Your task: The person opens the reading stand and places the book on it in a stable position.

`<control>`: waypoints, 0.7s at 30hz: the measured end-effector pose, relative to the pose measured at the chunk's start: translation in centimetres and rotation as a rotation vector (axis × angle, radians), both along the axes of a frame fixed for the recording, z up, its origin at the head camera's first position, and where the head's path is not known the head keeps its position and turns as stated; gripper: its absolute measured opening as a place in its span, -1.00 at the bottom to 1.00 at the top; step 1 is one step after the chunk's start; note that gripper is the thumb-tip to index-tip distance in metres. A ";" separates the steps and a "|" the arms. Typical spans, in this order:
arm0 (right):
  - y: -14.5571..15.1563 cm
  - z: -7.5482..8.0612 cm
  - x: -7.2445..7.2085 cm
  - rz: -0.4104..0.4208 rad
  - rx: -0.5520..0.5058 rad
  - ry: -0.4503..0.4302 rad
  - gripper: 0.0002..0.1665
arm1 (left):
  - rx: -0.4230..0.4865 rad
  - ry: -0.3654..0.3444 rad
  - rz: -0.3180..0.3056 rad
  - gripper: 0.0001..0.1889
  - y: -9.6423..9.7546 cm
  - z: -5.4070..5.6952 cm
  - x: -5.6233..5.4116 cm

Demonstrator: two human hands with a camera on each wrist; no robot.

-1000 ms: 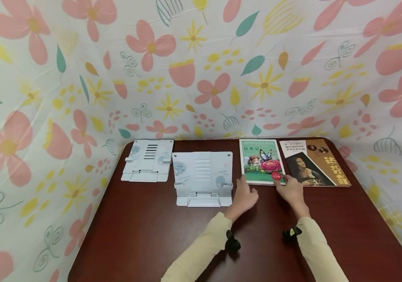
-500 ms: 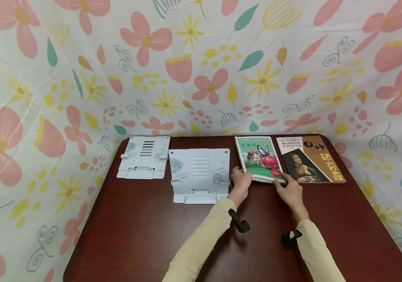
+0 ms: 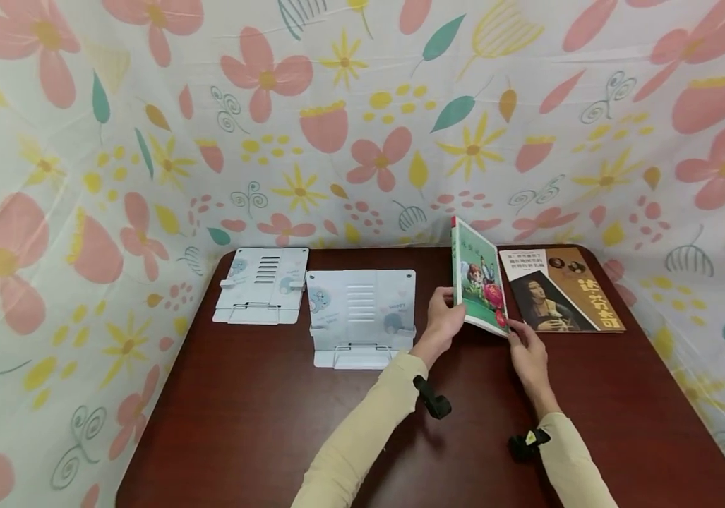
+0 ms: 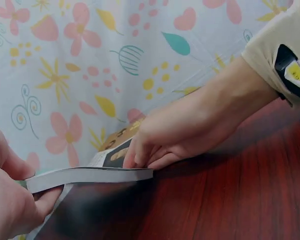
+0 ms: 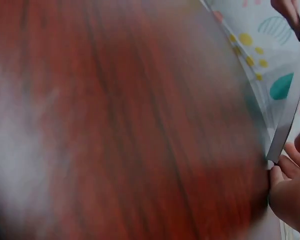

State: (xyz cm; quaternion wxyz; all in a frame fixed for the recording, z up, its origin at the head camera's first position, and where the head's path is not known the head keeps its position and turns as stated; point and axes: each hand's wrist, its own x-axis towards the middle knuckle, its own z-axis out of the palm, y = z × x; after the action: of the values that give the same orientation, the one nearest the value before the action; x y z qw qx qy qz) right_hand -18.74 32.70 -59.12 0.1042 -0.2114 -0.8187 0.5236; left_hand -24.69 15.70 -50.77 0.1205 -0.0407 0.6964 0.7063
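A green children's book, its cover showing a girl, a butterfly and a red flower, is tilted with its left side raised off the table. At its left edge my left hand grips it; the left wrist view shows the thumb above and fingers beneath the page block. My right hand holds the lower right corner, which is close to the tabletop. In the right wrist view, fingers and thumb meet around that corner.
Right of the green book lies a brown and white book with a portrait on it. Two white book stands are to the left: a nearer one and a farther one. A flowered cloth hangs behind the dark red table.
The green book's left side has risen from lying flat to steeply tilted. My left hand has taken hold of its left edge and lifted; the right hand has stayed at the lower right corner.
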 end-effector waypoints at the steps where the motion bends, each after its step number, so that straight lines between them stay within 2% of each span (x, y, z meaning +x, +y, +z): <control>1: -0.1 0.0 -0.1 -0.020 -0.014 0.003 -0.49 | 0.015 0.013 -0.008 -0.67 -0.2 0.1 0.1; 5: 0.0 0.6 -0.8 -0.058 -0.124 0.012 -0.37 | 0.034 0.108 -0.111 -0.66 -1.5 0.5 0.2; 8: 0.2 1.6 -1.1 -0.003 -0.265 0.041 -0.25 | -0.063 0.268 -0.218 -0.64 -3.4 1.0 0.1; 11: -0.2 2.5 -1.3 0.089 -0.400 0.111 -0.38 | -0.201 0.464 -0.264 -0.59 -5.7 1.7 -0.1; 14: -1.3 3.1 -1.2 0.160 -0.471 0.194 -0.65 | -0.323 0.632 -0.263 -0.55 -7.9 2.4 -0.4; 16: -2.3 3.4 -1.1 0.168 -0.487 0.236 -0.74 | -0.382 0.715 -0.258 -0.54 -9.2 2.7 -0.7; 18: -3.3 3.9 -1.1 0.162 -0.444 0.254 -0.73 | -0.443 0.781 -0.237 -0.57 -10.5 2.8 -1.0; 21: -4.8 4.7 -1.4 0.162 -0.311 0.253 -0.65 | -0.515 0.859 -0.176 -0.66 -12.2 2.6 -1.5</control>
State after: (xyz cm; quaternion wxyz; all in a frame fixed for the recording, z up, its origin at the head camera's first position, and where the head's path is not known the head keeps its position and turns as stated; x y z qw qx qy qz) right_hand -20.12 27.95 -54.44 0.1297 -0.0914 -0.7226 0.6728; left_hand -26.23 3.52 -48.19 -0.1317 0.2838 0.8356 0.4516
